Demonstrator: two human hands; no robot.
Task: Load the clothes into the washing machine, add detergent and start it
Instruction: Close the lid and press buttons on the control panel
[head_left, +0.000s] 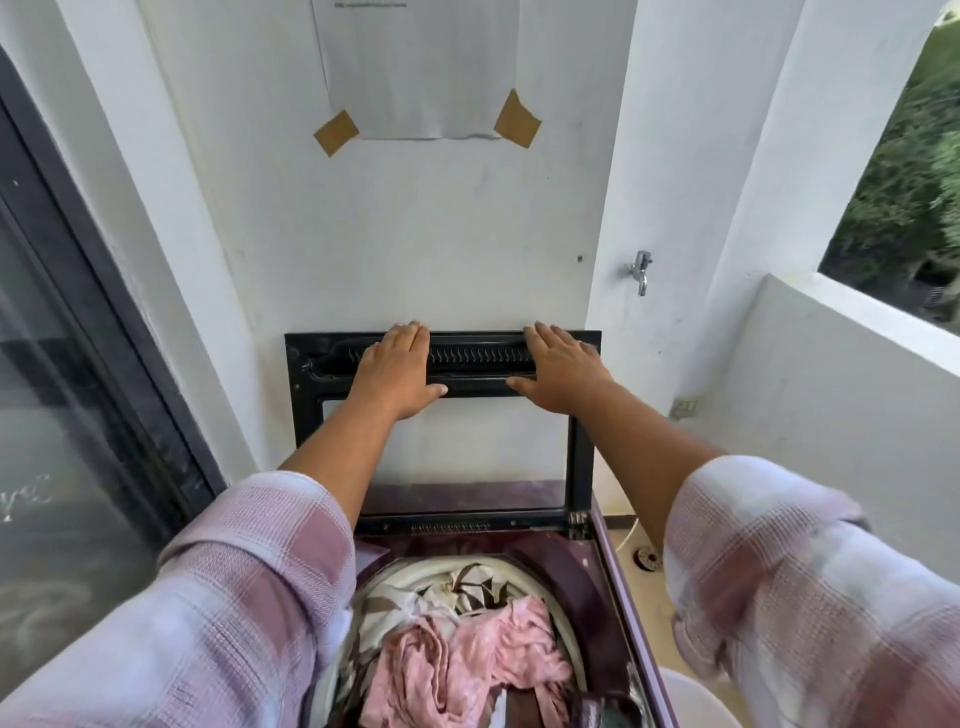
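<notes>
The top-loading washing machine (605, 566) has a maroon body, and its black-framed glass lid (306, 415) stands upright against the white wall. My left hand (396, 369) and my right hand (563, 366) both rest flat on the lid's upper edge, fingers curled over the top. Below, the drum holds clothes: a pink garment (467, 660) on top of a cream fabric with brown leaf print (462, 584). No detergent is in view.
A metal tap (640, 270) sticks out of the wall to the right. A dark glass door (62, 415) stands at the left. A low white parapet (857, 364) bounds the right side, and a paper sheet (421, 73) is taped above the lid.
</notes>
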